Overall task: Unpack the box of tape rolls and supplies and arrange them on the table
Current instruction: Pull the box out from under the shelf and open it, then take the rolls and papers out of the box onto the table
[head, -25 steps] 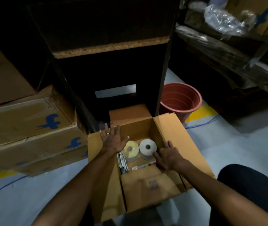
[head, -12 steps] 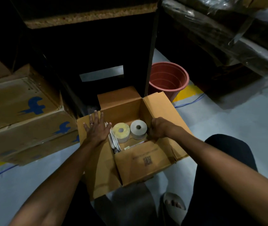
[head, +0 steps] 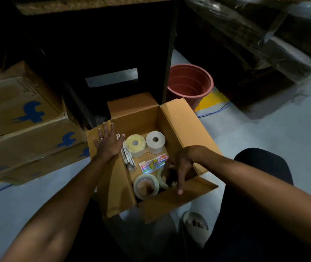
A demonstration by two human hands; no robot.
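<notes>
An open cardboard box (head: 181, 125) sits on the floor in front of me. Inside stand a yellow roll (head: 135, 146) and a white roll (head: 155, 141) at the far end, a colourful flat packet (head: 153, 163) in the middle, thin packets (head: 127, 156) along the left wall and a clear tape roll (head: 146, 186) near me. My left hand (head: 108, 143) lies flat, fingers spread, on the left flap. My right hand (head: 182, 165) reaches down into the box's near right corner over a second tape roll (head: 162, 179), fingers apart; whether it grips the roll is unclear.
Stacked cardboard boxes (head: 24, 118) with blue logos stand on the left. A dark table (head: 94, 8) rises behind the box, with a red-brown bucket (head: 189, 82) to its right. Plastic-wrapped bundles (head: 264, 38) fill the upper right. My sandalled foot (head: 196, 224) is near the box.
The near flap has been folded down and outward, uncovering the tape rolls at the near end. My right hand moved from the right flap down into the box. My left hand stays on the left flap.
</notes>
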